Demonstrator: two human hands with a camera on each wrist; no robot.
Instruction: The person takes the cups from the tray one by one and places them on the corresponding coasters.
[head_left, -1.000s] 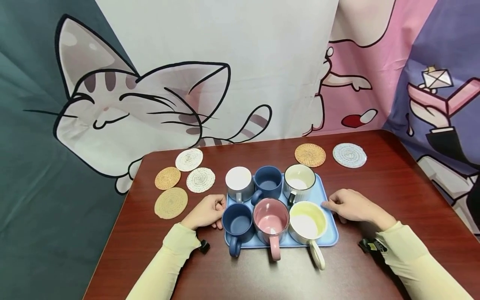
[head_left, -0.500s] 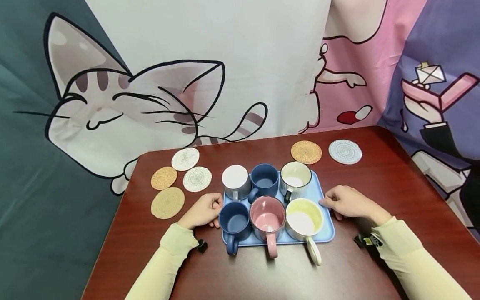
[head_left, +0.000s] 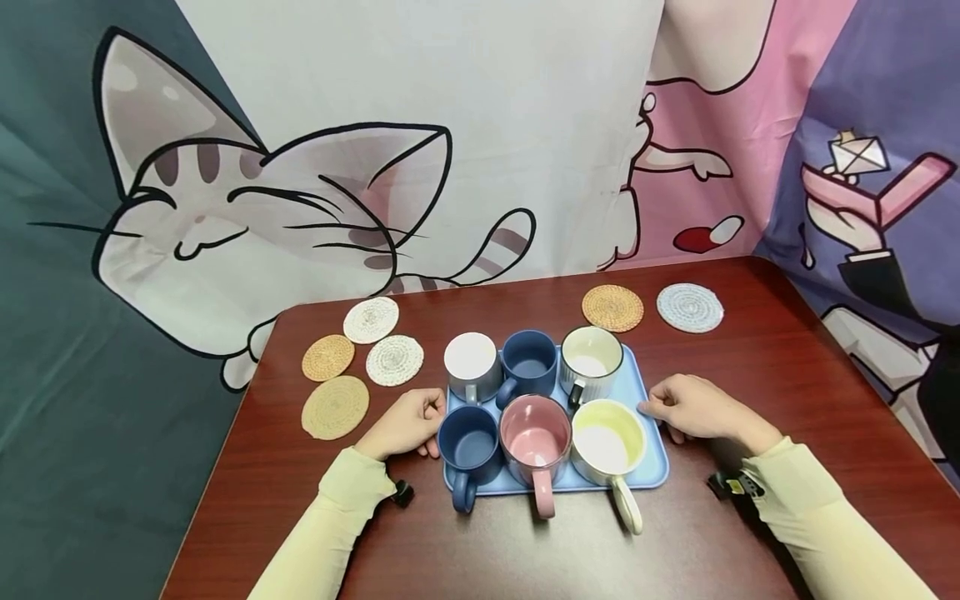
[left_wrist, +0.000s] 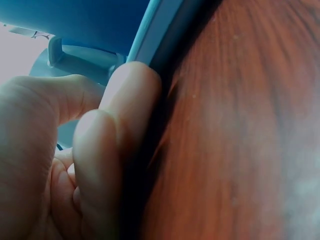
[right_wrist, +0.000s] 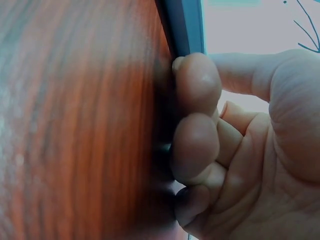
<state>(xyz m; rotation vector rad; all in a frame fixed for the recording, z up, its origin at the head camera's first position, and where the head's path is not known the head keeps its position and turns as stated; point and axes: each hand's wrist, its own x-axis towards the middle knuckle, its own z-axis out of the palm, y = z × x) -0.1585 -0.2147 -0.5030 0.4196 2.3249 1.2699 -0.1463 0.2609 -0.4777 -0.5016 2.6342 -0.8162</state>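
A light blue tray (head_left: 658,472) lies on the table, bearing several mugs in two rows. The back row has a grey-white mug (head_left: 472,367), a dark blue mug (head_left: 529,363) and a cream mug (head_left: 592,363) with a black handle. In front stand another dark blue mug (head_left: 470,450), a pink mug (head_left: 536,442) and a white mug with a yellow inside (head_left: 608,442). My left hand (head_left: 406,423) pinches the tray's left rim, fingers curled at its edge in the left wrist view. At the right rim, my right hand (head_left: 696,407) grips the tray between thumb and fingers.
On the left of the reddish-brown table (head_left: 585,558) lie several round woven coasters, white, orange and tan (head_left: 335,407). An orange coaster (head_left: 612,308) and a pale blue one (head_left: 690,307) lie behind the tray to the right. A printed cloth (head_left: 525,100) hangs behind.
The head view has shifted slightly. Both hands stay at the tray's sides, and the tray and mugs show no clear movement on the table.
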